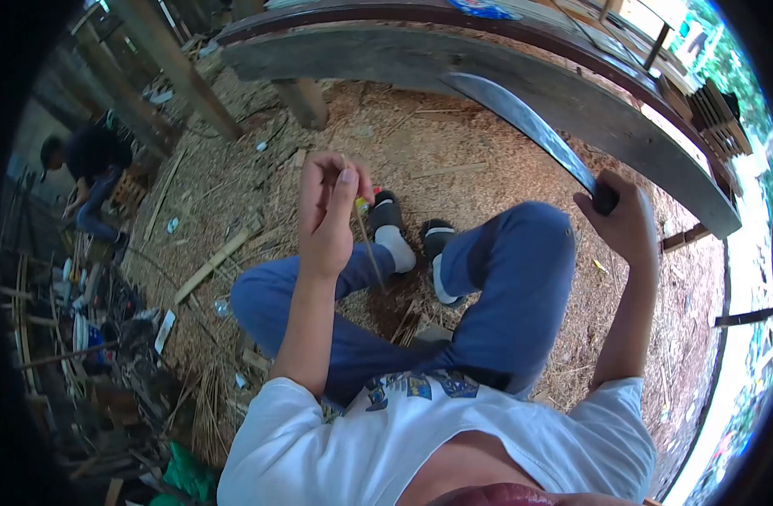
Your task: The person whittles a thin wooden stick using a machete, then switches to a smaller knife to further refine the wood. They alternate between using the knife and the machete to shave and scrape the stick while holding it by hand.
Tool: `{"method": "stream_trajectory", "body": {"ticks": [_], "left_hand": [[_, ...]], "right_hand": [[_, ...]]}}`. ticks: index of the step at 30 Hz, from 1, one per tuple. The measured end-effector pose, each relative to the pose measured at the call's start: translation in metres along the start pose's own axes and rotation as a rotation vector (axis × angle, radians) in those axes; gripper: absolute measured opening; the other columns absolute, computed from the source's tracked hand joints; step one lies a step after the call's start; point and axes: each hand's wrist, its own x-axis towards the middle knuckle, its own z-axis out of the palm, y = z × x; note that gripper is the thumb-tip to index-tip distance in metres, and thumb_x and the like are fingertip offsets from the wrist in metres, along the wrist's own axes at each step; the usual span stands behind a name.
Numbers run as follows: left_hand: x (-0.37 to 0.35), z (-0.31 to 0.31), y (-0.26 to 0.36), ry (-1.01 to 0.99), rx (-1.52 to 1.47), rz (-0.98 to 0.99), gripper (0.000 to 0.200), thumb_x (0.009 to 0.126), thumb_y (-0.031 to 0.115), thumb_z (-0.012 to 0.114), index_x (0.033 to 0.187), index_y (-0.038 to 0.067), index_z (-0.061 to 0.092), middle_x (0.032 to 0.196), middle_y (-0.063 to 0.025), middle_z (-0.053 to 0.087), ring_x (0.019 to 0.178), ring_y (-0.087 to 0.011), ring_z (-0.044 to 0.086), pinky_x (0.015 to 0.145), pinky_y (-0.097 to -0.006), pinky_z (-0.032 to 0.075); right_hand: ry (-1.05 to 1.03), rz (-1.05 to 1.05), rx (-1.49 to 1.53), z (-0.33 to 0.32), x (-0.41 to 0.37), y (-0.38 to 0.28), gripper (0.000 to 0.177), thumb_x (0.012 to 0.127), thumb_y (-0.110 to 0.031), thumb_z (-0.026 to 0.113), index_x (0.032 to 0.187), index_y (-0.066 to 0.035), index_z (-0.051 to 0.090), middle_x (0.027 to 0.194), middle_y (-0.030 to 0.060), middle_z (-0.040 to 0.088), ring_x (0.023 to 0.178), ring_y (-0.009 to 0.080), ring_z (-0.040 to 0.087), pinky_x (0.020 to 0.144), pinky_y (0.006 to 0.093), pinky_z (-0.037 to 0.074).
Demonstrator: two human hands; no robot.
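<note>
My right hand (627, 215) is closed round the dark handle of a machete (530, 122). Its long, wide blade is raised and slants up and left, in front of the wooden beam. My left hand (329, 202) is held up over my bent leg, with thumb and fingers pinching a thin strip of wood or bamboo (370, 253). The strip hangs down between my legs toward the floor, its lower end blurred. Blade and strip are well apart.
A long wooden beam (386, 55) runs across the front under a bench-like top. Shavings cover the floor (454, 152), with a split stick (214, 266) on it. Scrap (100, 320) is piled at left. Another person (96, 173) bends over at far left.
</note>
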Motion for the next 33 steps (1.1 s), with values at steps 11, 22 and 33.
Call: {"method": "stream_trajectory", "body": {"ticks": [11, 22, 33], "left_hand": [[-0.033, -0.03, 0.106, 0.116, 0.598, 0.33, 0.012, 0.1, 0.003, 0.066, 0.111, 0.002, 0.062, 0.106, -0.0014, 0.059, 0.092, -0.0081, 0.054, 0.08, -0.0239, 0.043], [-0.116, -0.04, 0.173, 0.537, 0.719, 0.411, 0.014, 0.098, -0.001, 0.068, 0.111, 0.002, 0.062, 0.1, 0.0008, 0.06, 0.091, -0.0049, 0.055, 0.08, -0.0212, 0.045], [-0.198, -0.068, 0.204, 0.851, 0.871, 0.313, 0.012, 0.096, 0.002, 0.071, 0.103, 0.003, 0.061, 0.092, 0.0026, 0.061, 0.079, -0.003, 0.053, 0.069, -0.0193, 0.043]], "right_hand": [[-0.211, -0.443, 0.452, 0.019, 0.04, -0.137, 0.047, 0.078, -0.04, 0.088, 0.083, 0.003, 0.069, 0.064, 0.0098, 0.059, 0.062, 0.0189, 0.06, 0.059, 0.0371, 0.046], [-1.084, -0.598, 1.05, 0.092, 0.002, -0.232, 0.034, 0.093, -0.033, 0.077, 0.095, -0.001, 0.069, 0.061, -0.0021, 0.056, 0.049, 0.0053, 0.051, 0.045, 0.0239, 0.038], [-1.493, -0.428, 1.113, 0.169, -0.082, -0.29, 0.029, 0.097, -0.031, 0.071, 0.09, -0.005, 0.061, 0.067, -0.0011, 0.054, 0.049, 0.0067, 0.05, 0.043, 0.0236, 0.038]]}}
